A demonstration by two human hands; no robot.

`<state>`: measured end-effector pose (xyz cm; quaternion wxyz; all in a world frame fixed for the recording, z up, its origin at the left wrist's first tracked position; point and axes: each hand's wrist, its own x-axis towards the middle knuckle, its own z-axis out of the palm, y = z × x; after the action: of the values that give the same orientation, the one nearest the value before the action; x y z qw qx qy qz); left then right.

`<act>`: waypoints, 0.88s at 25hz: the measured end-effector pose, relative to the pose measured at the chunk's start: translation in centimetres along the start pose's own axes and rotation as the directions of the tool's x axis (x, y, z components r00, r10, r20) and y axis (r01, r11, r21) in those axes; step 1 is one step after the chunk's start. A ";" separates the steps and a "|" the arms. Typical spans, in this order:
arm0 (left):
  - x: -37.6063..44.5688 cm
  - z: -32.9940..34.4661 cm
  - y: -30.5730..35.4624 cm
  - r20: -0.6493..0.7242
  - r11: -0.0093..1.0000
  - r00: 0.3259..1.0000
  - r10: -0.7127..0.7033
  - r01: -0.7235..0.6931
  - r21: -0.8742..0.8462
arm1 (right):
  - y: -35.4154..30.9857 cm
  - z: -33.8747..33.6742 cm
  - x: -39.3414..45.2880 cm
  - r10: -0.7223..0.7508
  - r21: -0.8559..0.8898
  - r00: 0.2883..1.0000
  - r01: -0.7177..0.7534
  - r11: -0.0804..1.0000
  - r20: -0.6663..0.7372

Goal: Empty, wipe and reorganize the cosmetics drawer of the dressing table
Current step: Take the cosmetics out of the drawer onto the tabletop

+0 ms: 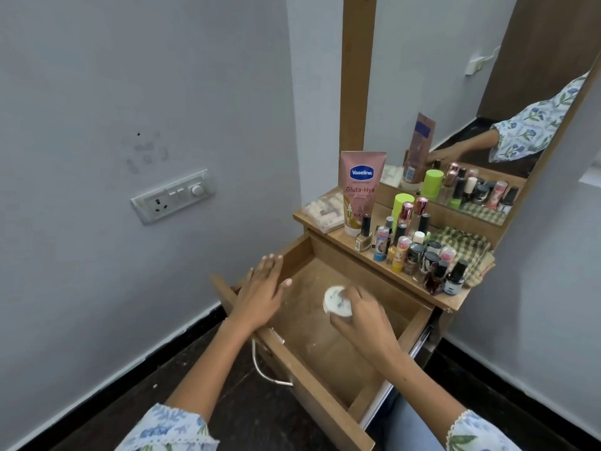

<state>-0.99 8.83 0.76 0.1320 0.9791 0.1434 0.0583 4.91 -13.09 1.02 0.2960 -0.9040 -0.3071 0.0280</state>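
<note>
Wooden drawer (328,349) | left hand (260,294) flat on rim, fingers straight | right hand (361,315) fingers gripping white jar (336,302)

Bottles (419,252) stand on the tabletop (357,247) behind the open drawer (328,349).

The brown wooden drawer (325,349) has a pale dusty floor, and the jar (338,304) in it is white. On the far shelf stand a pink Vaseline tube (361,190) (blue logo), a lime green bottle (402,206) and a green-and-cream checked cloth (465,249). The sleeves (172,428) are white with blue flowers and green leaves; the wall (130,92) is pale grey-blue, the floor (227,395) black
</note>
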 end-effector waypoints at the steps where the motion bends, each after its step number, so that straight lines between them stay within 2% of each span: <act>1: -0.5 0.1 0.1 -0.038 1.000 0.999 -0.016 0.016 -0.006 | -1.0 -0.1 1.1 -0.028 0.001 0.998 0.028 1.000 -0.048; 4: -0.5 0.1 1.1 -0.165 0.999 0.986 -0.018 0.011 -0.039 | -4.3 -0.4 6.0 -0.096 -0.030 0.969 0.092 0.995 -0.229; 6: -0.5 0.1 1.2 -0.178 0.999 0.984 0.005 -0.014 -0.046 | -5.8 -0.5 9.6 -0.121 -0.104 0.958 0.097 0.990 -0.260; 10: -0.5 0.5 0.9 -0.176 0.999 0.984 0.010 -0.016 -0.037 | -6.4 -0.2 14.1 -0.079 -0.232 0.967 0.021 0.973 -0.243; 18: -0.7 0.5 1.0 -0.228 0.997 0.972 0.060 -0.069 -0.029 | -6.6 -0.2 15.7 -0.099 -0.449 0.961 -0.027 0.893 -0.256; 22: -0.8 0.5 1.0 -0.238 0.997 0.971 0.039 -0.053 -0.055 | -6.8 0.9 15.2 -0.073 -0.540 0.985 -0.025 0.841 -0.159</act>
<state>-1.42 7.50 0.45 0.1422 0.9638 0.1336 0.1818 13.34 0.36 6.00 0.0553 -0.9457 -0.2872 -0.1421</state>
